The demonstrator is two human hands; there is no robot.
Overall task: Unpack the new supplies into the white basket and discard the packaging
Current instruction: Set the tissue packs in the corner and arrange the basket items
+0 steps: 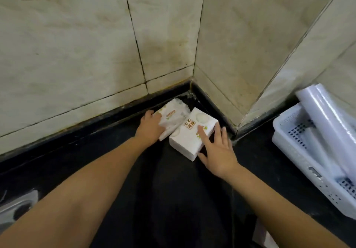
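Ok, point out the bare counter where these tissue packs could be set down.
Free: the dark counter between the two forearms, and the strip left of the left hand along the wall. Crowded: the corner, filled by the wrapped pack and the boxy pack; the white basket holds rolls.

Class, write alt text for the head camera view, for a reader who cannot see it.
Two bare hands reach into the corner of a black counter: the left hand rests on a soft white tissue pack, the right hand lies spread against a second white pack beside it. At the right edge a white basket holds clear plastic rolls.
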